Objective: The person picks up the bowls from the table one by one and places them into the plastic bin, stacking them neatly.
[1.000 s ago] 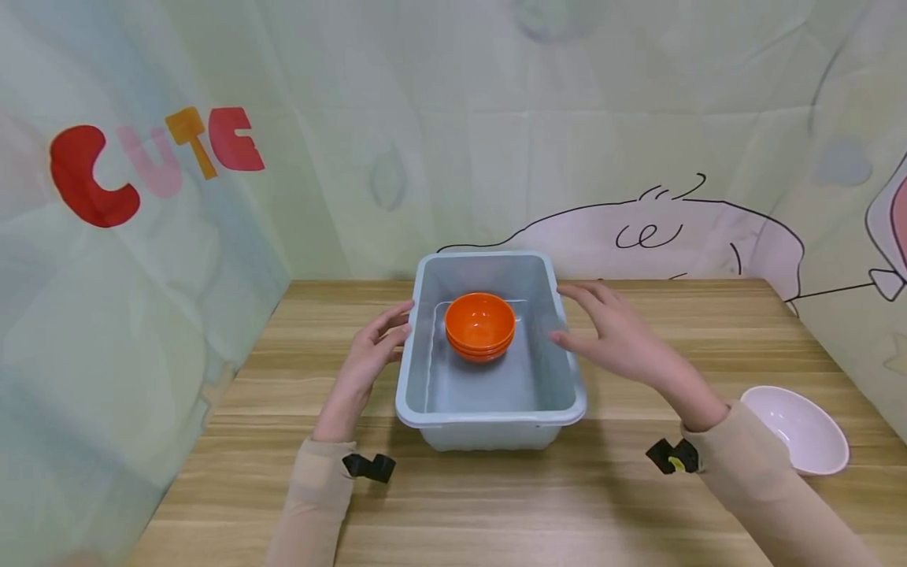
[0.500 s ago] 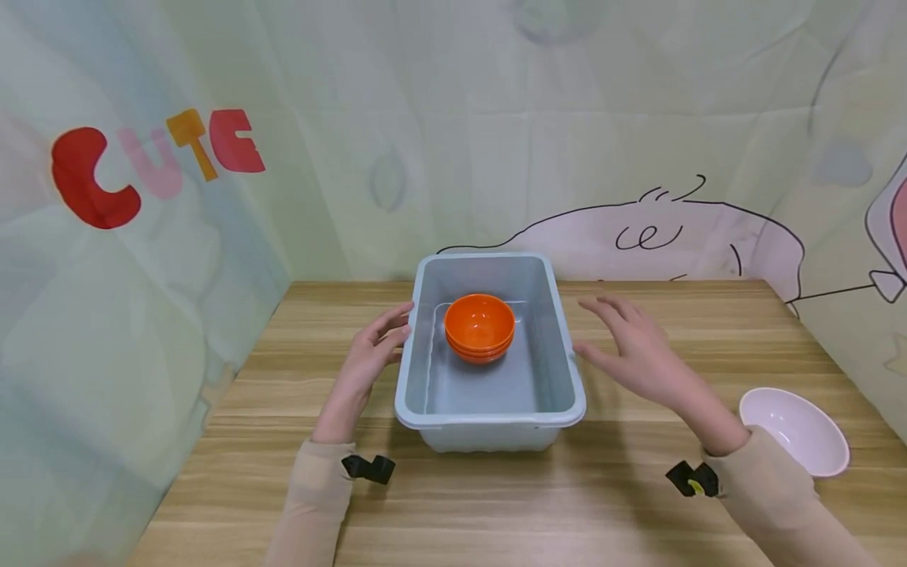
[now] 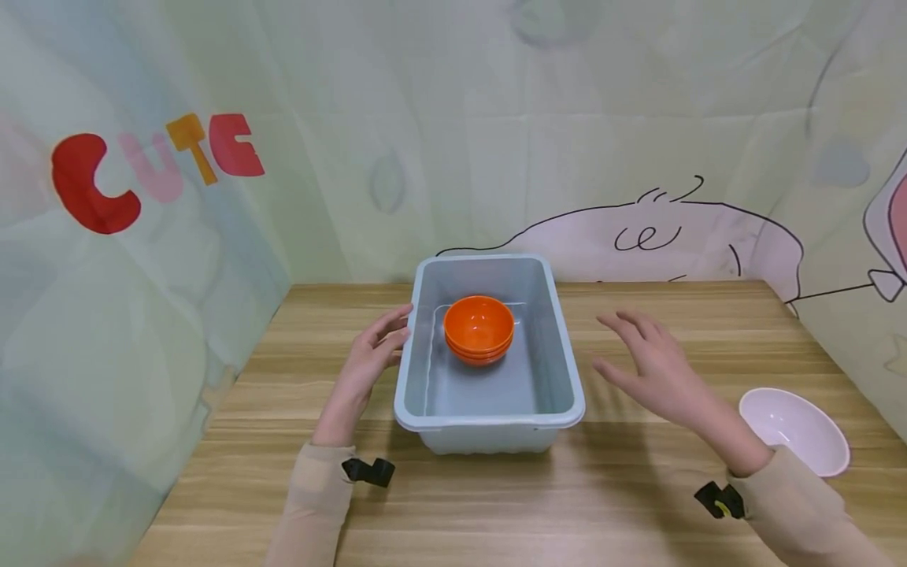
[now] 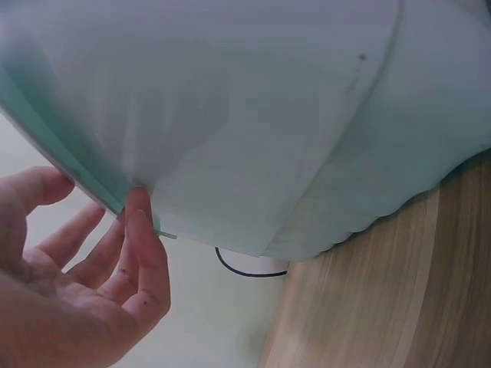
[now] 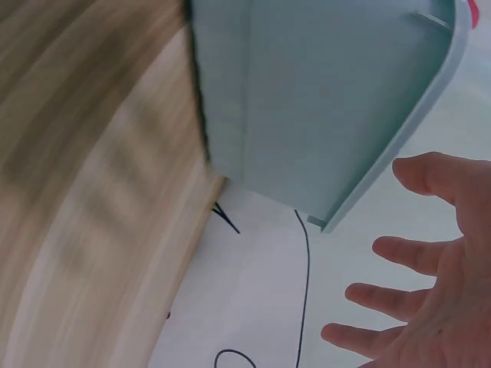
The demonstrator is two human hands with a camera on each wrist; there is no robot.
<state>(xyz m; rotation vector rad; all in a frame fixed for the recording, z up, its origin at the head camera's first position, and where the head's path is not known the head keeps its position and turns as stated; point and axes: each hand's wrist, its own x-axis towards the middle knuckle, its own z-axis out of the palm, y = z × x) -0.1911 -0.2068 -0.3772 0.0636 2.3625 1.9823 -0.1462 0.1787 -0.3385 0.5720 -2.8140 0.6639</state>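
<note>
A light blue-grey plastic tub (image 3: 489, 420) stands on the wooden table, with a small stack of orange bowls (image 3: 479, 324) inside. My left hand (image 3: 367, 354) is at the tub's left side in the head view. Its fingertips (image 4: 138, 201) touch the rim from outside in the left wrist view, the fingers loosely bent. To the right of the tub, my right hand (image 3: 662, 370) hovers apart from it, with nothing in it. The right wrist view shows that hand's fingers (image 5: 406, 253) spread beside the tub's outer wall (image 5: 322, 100).
A white oval bowl (image 3: 794, 431) sits on the table (image 3: 496, 512) at the right, partly behind my right forearm. A printed cloth backdrop (image 3: 397, 118) rises behind the table and along its left side. The tub stands near the table's back edge.
My right hand has moved away from the tub's right rim, to the right and a little nearer to me. The left hand, tub and bowls have stayed in place.
</note>
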